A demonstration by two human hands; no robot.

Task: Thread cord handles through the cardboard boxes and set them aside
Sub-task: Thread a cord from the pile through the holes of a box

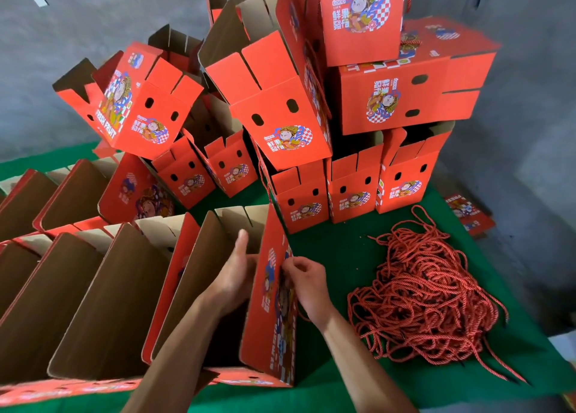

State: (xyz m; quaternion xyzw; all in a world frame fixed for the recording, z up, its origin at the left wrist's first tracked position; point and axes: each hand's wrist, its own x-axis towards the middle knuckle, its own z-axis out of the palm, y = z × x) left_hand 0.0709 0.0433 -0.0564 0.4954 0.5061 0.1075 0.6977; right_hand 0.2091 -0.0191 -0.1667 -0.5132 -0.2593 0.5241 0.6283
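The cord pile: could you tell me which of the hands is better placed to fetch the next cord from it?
Right hand: outside the box, on the cord pile's side. Left hand is inside the box.

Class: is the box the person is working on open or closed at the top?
Open: the box shows its brown inside, and the left hand reaches in.

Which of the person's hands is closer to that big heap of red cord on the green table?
The right hand. It pinches at the outer wall of the open box, on the side facing the cord pile. The left hand reaches inside that box, with the wall between it and the pile.
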